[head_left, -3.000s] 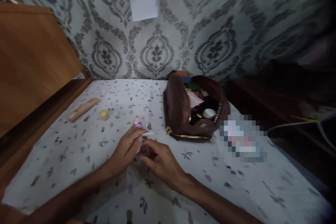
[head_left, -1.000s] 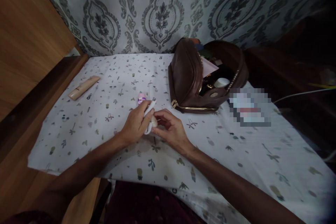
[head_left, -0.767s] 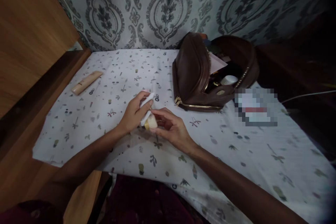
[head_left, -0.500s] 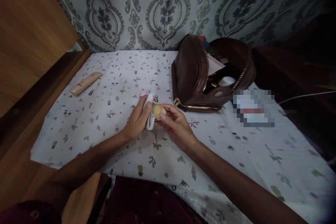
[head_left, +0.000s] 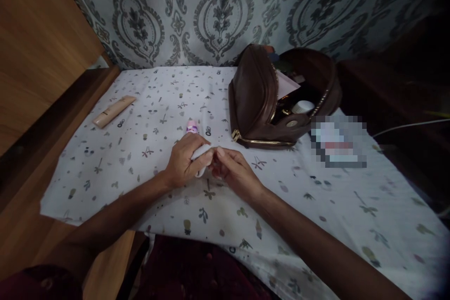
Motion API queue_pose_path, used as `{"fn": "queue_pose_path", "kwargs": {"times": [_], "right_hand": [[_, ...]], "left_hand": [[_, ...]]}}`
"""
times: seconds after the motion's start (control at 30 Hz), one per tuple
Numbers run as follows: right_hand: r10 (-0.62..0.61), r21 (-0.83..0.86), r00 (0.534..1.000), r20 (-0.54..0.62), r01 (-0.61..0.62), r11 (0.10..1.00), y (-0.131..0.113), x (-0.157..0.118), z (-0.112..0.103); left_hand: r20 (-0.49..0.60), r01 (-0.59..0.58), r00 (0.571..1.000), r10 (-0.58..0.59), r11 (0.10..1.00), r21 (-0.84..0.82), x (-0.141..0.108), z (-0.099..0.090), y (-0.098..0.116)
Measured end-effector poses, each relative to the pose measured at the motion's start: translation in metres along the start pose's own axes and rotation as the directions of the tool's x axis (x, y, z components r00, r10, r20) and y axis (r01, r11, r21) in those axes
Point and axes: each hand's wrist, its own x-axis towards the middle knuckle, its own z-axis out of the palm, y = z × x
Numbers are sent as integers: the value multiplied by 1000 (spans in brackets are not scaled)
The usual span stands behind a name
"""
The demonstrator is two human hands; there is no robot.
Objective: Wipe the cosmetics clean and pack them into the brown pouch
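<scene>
My left hand (head_left: 184, 159) is closed around a folded white cloth (head_left: 201, 152) near the middle of the table. Against its fingertips, my right hand (head_left: 234, 166) is closed in a pinch on something mostly hidden by the fingers. A pink and purple item (head_left: 191, 126) shows just beyond my left hand. Right of both hands, an open brown bag (head_left: 255, 98) holds a white-lidded container (head_left: 303, 107) and other things. At the far left lies a beige tube (head_left: 114, 111).
A white patterned cloth (head_left: 168, 89) covers the table. A blurred-out flat item (head_left: 339, 143) lies right of the bag, near a thin white cable (head_left: 408, 126). A wooden panel (head_left: 45, 23) stands at the left, with a patterned curtain (head_left: 221, 9) behind.
My left hand has wrapped further round the white cloth. The round yellowish item seen between my hands is now hidden, and more of the pink and purple item shows.
</scene>
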Motion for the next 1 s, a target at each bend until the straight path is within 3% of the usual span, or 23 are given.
{"fn": "queue_pose_path", "kwargs": {"times": [0.1, 0.2, 0.3, 0.4, 0.5, 0.6, 0.7, 0.83, 1.0], "right_hand": [[124, 81, 992, 5, -124, 989, -1, 1, 1], [191, 151, 981, 31, -193, 969, -1, 1, 1], [192, 200, 979, 64, -201, 959, -1, 1, 0], [181, 219, 977, 110, -201, 955, -1, 1, -1], [171, 259, 979, 114, -196, 946, 0, 3, -1], [143, 303, 986, 88, -163, 939, -1, 4, -1], [114, 291, 990, 84, -133, 947, -3, 3, 1], [83, 211, 995, 50, -92, 973, -2, 0, 3], [46, 92, 999, 5, -47, 995, -4, -2, 4]], "left_hand": [[15, 5, 1000, -4, 1000, -26, 0, 1, 2], [3, 166, 986, -168, 971, -171, -2, 2, 2], [1, 346, 930, -367, 875, -338, -3, 3, 1], [-10, 419, 882, -472, 792, -444, -2, 5, 0], [-34, 374, 903, -428, 825, -424, -3, 6, -1], [-28, 242, 965, -260, 930, -275, -5, 6, -2], [-25, 168, 985, -171, 980, -103, -6, 3, -3], [-56, 157, 986, -159, 987, -38, -7, 1, -1], [-10, 299, 950, -313, 917, -264, -8, 3, 4]]}}
